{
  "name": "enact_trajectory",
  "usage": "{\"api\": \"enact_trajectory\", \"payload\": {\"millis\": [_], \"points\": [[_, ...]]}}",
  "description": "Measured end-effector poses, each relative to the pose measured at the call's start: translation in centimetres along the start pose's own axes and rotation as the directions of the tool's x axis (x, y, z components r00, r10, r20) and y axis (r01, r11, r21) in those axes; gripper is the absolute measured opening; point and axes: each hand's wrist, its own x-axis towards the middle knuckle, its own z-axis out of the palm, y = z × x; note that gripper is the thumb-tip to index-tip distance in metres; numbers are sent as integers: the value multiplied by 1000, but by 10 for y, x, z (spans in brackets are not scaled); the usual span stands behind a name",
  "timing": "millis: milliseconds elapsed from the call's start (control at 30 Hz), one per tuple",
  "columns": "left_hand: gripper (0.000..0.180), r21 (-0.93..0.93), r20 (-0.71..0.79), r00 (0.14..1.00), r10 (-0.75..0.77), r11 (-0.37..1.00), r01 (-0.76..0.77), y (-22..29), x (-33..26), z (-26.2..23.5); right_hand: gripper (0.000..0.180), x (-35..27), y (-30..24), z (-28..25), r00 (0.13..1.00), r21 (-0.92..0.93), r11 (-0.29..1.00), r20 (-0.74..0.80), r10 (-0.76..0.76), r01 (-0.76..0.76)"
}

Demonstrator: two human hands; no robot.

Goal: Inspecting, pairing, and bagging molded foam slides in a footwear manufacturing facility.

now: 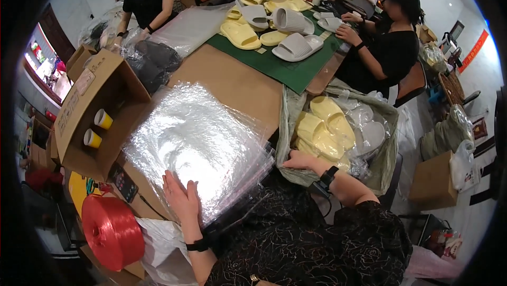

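My left hand [182,196] lies flat with its fingers stretched out on a stack of clear plastic bags [174,112], which shines brightly under the light. At the near left rim of a grey-green woven sack [390,167], my right hand [300,160] has its fingers curled over the edge. Inside the sack lie several pale yellow slippers [325,130] and a few grey slippers [369,137], some wrapped in clear plastic. Both wrists wear black bands.
Loose grey and yellow slippers [298,47] are heaped on a green mat [232,48]. An opened cardboard box [79,112] holds two yellow-and-white paper cups [103,119]. Beside it are a phone [124,183] and a red twine roll [112,231]. Co-workers sit or stand around the table; one handles slippers.
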Motion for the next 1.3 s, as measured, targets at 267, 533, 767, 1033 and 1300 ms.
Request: {"api": "enact_trajectory", "payload": {"millis": [267, 533, 767, 1033, 1300], "points": [[76, -18, -1, 1000, -24, 1000, 24, -3, -2, -1, 24, -49, -65, -50, 988, 830, 540, -86, -127, 141], [71, 0, 12, 1000, -25, 1000, 25, -5, -4, -3, 23, -60, -78, -49, 987, 576, 817, 111, -116, 31], [75, -42, 16, 998, -57, 997, 58, 9, 0, -8, 28, -57, -83, -108, 917, 20, 926, 133, -375, 376], [74, -20, -4, 999, -52, 998, 52, 13, 0, -11, 26, 16, -82, -228, 882, -286, 939, -371, -292, 190], [85, -43, -6, 997, -80, 996, 80, 11, 6, -12, 35, 141, -54, -302, 661, -154, 984, -748, -60, -85]]}}
